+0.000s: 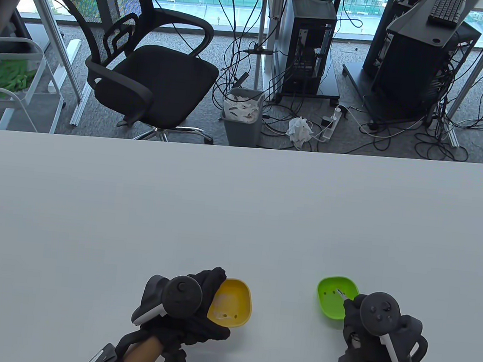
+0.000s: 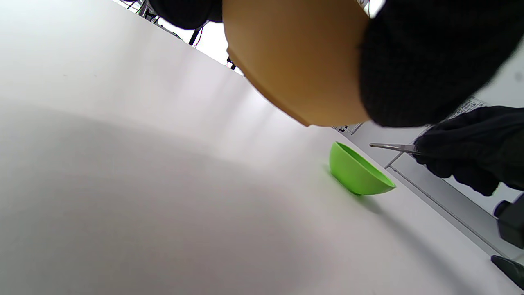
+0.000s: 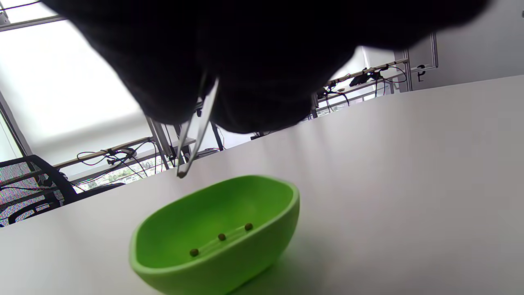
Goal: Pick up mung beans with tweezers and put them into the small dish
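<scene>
My left hand (image 1: 208,286) grips the left rim of a yellow dish (image 1: 232,301) and holds it tilted above the table. A few mung beans (image 1: 228,315) lie in it. The dish's underside (image 2: 294,61) fills the top of the left wrist view. My right hand (image 1: 355,307) pinches metal tweezers (image 1: 340,294). Their tips (image 3: 181,174) are closed together just above the far rim of a green dish (image 1: 334,301). The green dish (image 3: 217,233) stands on the table with three beans (image 3: 221,237) in it. I cannot tell if the tips hold a bean.
The white table (image 1: 221,213) stretches far ahead of both dishes. Beyond its far edge are an office chair (image 1: 150,65), a bin (image 1: 242,115) and computer towers with cables on the floor.
</scene>
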### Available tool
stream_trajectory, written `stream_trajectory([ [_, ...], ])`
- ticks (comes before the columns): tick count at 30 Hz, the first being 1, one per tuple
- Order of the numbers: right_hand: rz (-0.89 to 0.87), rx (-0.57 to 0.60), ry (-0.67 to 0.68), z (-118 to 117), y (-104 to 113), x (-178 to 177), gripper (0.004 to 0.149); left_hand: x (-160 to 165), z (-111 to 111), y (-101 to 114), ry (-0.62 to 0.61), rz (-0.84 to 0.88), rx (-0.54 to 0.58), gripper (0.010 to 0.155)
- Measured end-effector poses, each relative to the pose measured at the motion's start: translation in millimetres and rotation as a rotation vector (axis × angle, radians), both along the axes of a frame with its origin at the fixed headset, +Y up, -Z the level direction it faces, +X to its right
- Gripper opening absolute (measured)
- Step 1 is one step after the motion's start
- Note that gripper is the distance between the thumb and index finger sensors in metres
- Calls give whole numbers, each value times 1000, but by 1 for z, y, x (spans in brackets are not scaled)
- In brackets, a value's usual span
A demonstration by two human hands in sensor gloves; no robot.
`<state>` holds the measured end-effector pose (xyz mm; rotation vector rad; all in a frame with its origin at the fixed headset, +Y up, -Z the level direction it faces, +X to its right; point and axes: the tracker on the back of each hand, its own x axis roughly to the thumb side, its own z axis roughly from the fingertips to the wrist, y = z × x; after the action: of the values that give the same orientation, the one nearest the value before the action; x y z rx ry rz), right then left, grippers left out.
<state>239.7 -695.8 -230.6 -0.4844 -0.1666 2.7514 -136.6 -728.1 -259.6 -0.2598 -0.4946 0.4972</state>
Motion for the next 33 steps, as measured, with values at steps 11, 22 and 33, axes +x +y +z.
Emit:
stream_trajectory([
  [11,-19,-17,-21,1,-3,1,35,0,1,0,3,0,1,122],
  [22,-15,74,95,6,20,-31,37,1,0,0,3,4,4,122],
  [33,-6,141,478,13,52,-154,37,-2,-1,1,21,2,-4,122],
])
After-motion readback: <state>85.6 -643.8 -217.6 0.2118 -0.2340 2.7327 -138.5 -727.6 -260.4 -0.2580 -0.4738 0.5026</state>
